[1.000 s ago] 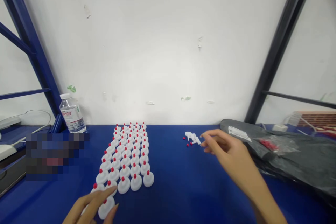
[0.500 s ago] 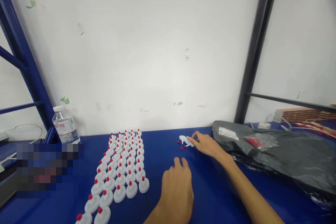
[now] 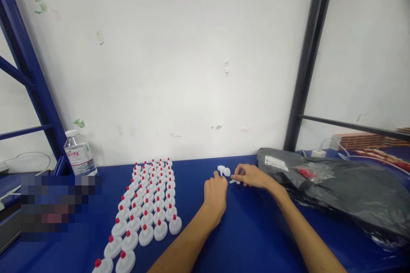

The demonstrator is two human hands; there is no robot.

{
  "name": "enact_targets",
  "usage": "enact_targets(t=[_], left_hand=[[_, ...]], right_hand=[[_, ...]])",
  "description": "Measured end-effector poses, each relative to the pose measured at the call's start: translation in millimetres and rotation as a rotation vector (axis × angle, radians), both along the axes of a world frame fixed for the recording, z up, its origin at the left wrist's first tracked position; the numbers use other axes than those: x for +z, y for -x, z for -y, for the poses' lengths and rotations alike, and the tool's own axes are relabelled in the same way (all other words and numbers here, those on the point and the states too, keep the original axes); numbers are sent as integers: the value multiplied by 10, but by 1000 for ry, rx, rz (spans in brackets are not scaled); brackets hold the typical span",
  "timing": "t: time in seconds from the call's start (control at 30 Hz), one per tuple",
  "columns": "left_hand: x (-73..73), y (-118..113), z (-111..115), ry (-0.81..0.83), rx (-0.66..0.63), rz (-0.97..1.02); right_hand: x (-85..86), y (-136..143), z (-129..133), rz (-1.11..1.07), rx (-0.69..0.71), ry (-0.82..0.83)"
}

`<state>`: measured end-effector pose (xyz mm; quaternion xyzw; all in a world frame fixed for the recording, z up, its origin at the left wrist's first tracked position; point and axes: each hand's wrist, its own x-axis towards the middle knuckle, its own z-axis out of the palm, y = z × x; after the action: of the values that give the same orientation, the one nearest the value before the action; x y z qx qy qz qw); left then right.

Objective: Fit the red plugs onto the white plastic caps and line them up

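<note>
My left hand (image 3: 215, 194) reaches in beside two white nozzle caps (image 3: 224, 171). Its fingers are curled down at the table, and whatever they hold or touch is hidden. My right hand (image 3: 251, 176) is closed in a pinch at another white nozzle cap (image 3: 235, 181), just right of the left hand. Further left, white dome-shaped caps (image 3: 146, 235) with red tips stand upright in several rows on the blue table (image 3: 192, 179).
A clear water bottle (image 3: 80, 153) stands at the back left by the blue frame post. On the right lies a grey plastic bag (image 3: 346, 192) with a small clear packet of red pieces (image 3: 306, 172) on it. A white wall (image 3: 179, 59) rises behind the table.
My left hand has moved forward to where the small red tips lay; they are now out of sight behind it. My right hand has come slightly nearer me.
</note>
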<state>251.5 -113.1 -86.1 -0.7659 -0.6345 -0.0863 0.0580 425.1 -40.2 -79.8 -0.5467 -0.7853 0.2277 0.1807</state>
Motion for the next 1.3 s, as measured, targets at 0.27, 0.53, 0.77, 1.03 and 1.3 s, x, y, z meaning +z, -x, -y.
enact_targets(t=[0.27, 0.53, 0.77, 1.03, 1.3], left_hand=[[-45, 84, -37, -10, -13, 57], [-29, 59, -4, -121, 22, 557], [-8, 12, -96, -182, -68, 1129], [101, 41, -71, -166, -88, 1398], [124, 27, -102, -147, -152, 1498]], right_hand=[[33, -59, 30, -81, 76, 128], [172, -28, 143, -252, 112, 196], [292, 0, 201, -639, 99, 256], [295, 36, 205, -730, 169, 250], [233, 70, 147, -783, 152, 201]])
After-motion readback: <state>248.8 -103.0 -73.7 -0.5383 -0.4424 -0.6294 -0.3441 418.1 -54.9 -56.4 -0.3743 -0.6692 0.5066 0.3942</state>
